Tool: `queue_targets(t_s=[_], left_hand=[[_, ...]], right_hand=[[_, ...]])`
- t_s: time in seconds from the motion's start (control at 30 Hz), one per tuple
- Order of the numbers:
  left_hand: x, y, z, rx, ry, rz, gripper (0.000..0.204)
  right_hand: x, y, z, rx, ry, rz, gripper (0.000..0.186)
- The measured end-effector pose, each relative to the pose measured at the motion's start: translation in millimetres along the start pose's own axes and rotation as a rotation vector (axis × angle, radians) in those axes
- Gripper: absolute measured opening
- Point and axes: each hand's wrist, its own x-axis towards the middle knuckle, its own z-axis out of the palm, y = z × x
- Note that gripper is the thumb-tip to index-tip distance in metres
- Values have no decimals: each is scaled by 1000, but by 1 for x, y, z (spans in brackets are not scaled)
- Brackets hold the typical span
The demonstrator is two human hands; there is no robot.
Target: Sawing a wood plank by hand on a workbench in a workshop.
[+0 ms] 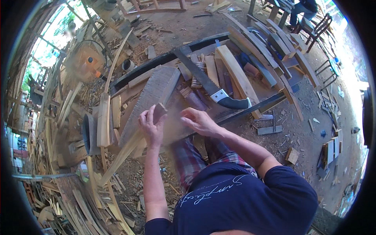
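Note:
My left hand (152,127) is closed around a piece of wood, whose dark, blunt end (159,110) sticks out between thumb and fingers. A pale wooden strip (121,158) slants down and left from under that hand; whether it is the same piece I cannot tell. My right hand (200,121) hovers just to the right, fingers loosely bent and apart, with nothing visible in them. A tan haze blurs the space between both hands. Beyond the right hand a handsaw (199,76) with a black handle (234,103) rests across wood pieces on the low bench, touched by neither hand.
A thick, weathered board (150,92) lies on the bench ahead. Curved wooden pieces (258,47) are stacked at the right. An orange round machine part (88,60) stands far left. Offcuts litter the floor, and a chair (313,31) stands at the far right near another person (303,11).

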Motion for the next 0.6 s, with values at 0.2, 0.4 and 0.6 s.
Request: queue_targets(t_s=[0.2, 0.4, 0.6], left_hand=[[-22, 24, -7, -11, -28, -35, 55], [-69, 35, -13, -88, 245, -137, 41], [-130, 22, 3, -931, 474, -970, 25]], right_hand=[[43, 22, 39, 444, -150, 190, 40], [51, 24, 53, 565, -95, 241, 32], [43, 44, 49, 579, -185, 271, 30]])
